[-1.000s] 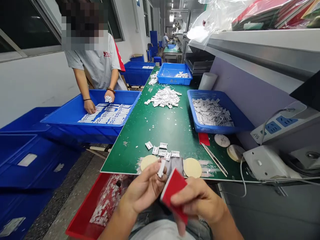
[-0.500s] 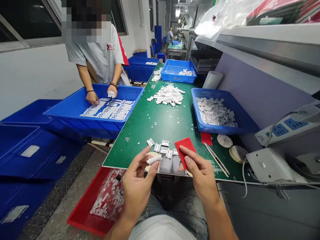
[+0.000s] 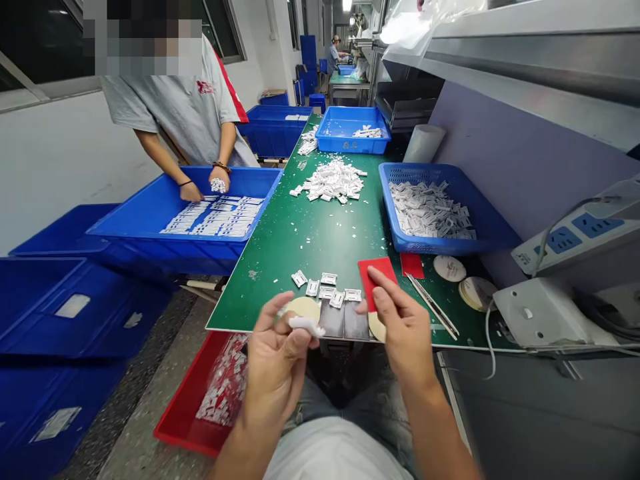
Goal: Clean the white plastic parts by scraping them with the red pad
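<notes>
My left hand (image 3: 275, 363) pinches a small white plastic part (image 3: 306, 325) between thumb and fingers, above the table's near edge. In my right hand (image 3: 406, 327) is a flat red rectangular sheet (image 3: 375, 270), gripped at its lower right side and kept apart from the white part. Several white plastic frames (image 3: 327, 292) lie just beyond my hands, some on dark grey pads (image 3: 356, 325). A pale round disc (image 3: 304, 308) sits behind my left fingers. Another pale disc (image 3: 377, 327) is partly covered by my right hand.
White parts form a heap (image 3: 333, 179) on the green table (image 3: 270, 267). A blue basket (image 3: 425, 247) of parts stands right, near tweezers (image 3: 433, 305) and a power strip (image 3: 575, 233). At left, a co-worker's hands (image 3: 219, 180) are over a blue bin (image 3: 165, 241). Below is a red tray (image 3: 175, 417).
My left hand has turned the white part and lowered it slightly. The red sheet has shifted a little up and right. The co-worker's reaching hand has moved over the rows in the bin.
</notes>
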Tool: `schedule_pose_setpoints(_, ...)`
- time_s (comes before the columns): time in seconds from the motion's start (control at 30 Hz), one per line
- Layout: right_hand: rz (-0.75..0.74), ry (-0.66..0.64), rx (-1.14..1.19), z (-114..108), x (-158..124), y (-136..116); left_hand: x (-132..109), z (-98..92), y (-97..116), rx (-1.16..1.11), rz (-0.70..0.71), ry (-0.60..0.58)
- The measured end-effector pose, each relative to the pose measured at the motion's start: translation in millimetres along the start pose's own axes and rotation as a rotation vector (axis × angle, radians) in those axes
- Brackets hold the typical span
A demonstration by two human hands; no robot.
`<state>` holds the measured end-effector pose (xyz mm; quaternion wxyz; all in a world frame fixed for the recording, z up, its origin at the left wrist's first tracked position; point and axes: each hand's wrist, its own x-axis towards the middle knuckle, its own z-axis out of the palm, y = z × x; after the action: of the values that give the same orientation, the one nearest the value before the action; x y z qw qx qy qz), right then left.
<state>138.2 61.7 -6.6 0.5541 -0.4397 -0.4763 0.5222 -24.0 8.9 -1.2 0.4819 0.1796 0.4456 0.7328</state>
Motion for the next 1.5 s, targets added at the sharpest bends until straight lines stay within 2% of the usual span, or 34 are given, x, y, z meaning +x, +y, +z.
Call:
schedule_pose_setpoints(0.03, 0.029, 0.043, 0.048, -2, -2, 0, 4, 0.1, 0, -0.029, -0.077, -0.061)
schedule_pose_setpoints(0.07, 0.062, 0.002, 0.133, -4, -6, -2, 6, 0.3, -2, -0.027, -0.101, -0.099)
schedule_pose_setpoints(0.13, 0.143, -0.221, 0.313, -5, -13, -6, 5, 1.2, -6, 0.046, 0.017, -0.123)
schedule_pose_setpoints(0.2, 0.203, -0.392, 0.348, -2, -17, -10, 0, 2.5, -8, 0.132, 0.210, -0.116)
schedule_pose_setpoints(0.23, 0.212, -0.382, 0.302, -1, -17, -10, -2, 3.5, -7, 0.152, 0.274, -0.103)
schedule_pose_setpoints(0.27, 0.208, -0.304, 0.235, 1, -15, -9, -4, 4.7, -6, 0.147, 0.293, -0.084)
schedule_pose_setpoints(0.33, 0.162, -0.039, 0.139, 1, -10, -4, -5, 8.1, 0, 0.073, 0.184, -0.052)
schedule_pose_setpoints(0.37, 0.141, 0.062, 0.133, 0, -8, -1, -5, 10.0, 4, 0.015, 0.082, -0.051)
schedule_pose_setpoints(0.4, 0.128, 0.106, 0.147, -1, -8, 1, -4, 11.9, 8, -0.047, -0.030, -0.060)
schedule_pose_setpoints(0.47, 0.094, 0.088, 0.178, -5, -11, 4, -2, 15.3, 13, -0.136, -0.222, -0.094)
schedule_pose_setpoints(0.5, 0.072, 0.059, 0.184, -7, -14, 4, -1, 16.6, 13, -0.157, -0.275, -0.103)
schedule_pose_setpoints(0.73, 0.017, -0.095, 0.263, -12, -23, 0, 0, 19.5, 3, -0.183, -0.263, -0.142)
schedule_pose_setpoints(0.87, 0.031, -0.105, 0.325, -18, -23, -7, -2, 20.4, 5, -0.151, -0.393, -0.158)
schedule_pose_setpoints(0.97, 0.030, -0.077, 0.279, -27, -24, -15, -6, 21.7, 5, -0.139, -0.458, -0.162)
schedule_pose_setpoints(1.0, 0.019, -0.124, 0.268, -29, -24, -17, -8, 22.0, 5, -0.138, -0.476, -0.169)
schedule_pose_setpoints(1.03, 0.006, -0.229, 0.268, -31, -23, -19, -9, 22.3, 4, -0.136, -0.502, -0.181)
schedule_pose_setpoints(1.1, -0.021, -0.518, 0.252, -32, -20, -22, -10, 22.8, 2, -0.124, -0.563, -0.220)
schedule_pose_setpoints(1.13, -0.034, -0.580, 0.213, -31, -17, -24, -11, 23.0, 1, -0.117, -0.586, -0.237)
schedule_pose_setpoints(1.17, -0.048, -0.531, 0.160, -30, -14, -25, -10, 23.3, 0, -0.111, -0.595, -0.247)
schedule_pose_setpoints(1.23, -0.066, -0.239, 0.084, -28, -7, -27, -10, 23.9, -1, -0.105, -0.570, -0.248)
schedule_pose_setpoints(1.27, -0.056, -0.167, 0.085, -27, -3, -27, -10, 24.2, -2, -0.096, -0.551, -0.248)
schedule_pose_setpoints(1.3, -0.034, -0.203, 0.107, -27, 0, -27, -10, 24.5, -2, -0.079, -0.535, -0.253)
schedule_pose_setpoints(1.37, 0.011, -0.370, 0.105, -26, 5, -26, -13, 25.1, -1, -0.036, -0.502, -0.268)
schedule_pose_setpoints(1.4, 0.011, -0.354, 0.065, -26, 6, -25, -15, 25.3, -1, -0.021, -0.482, -0.271)
schedule_pose_setpoints(1.5, -0.044, 0.026, -0.047, -23, 7, -21, -18, 24.7, 1, -0.007, -0.414, -0.262)
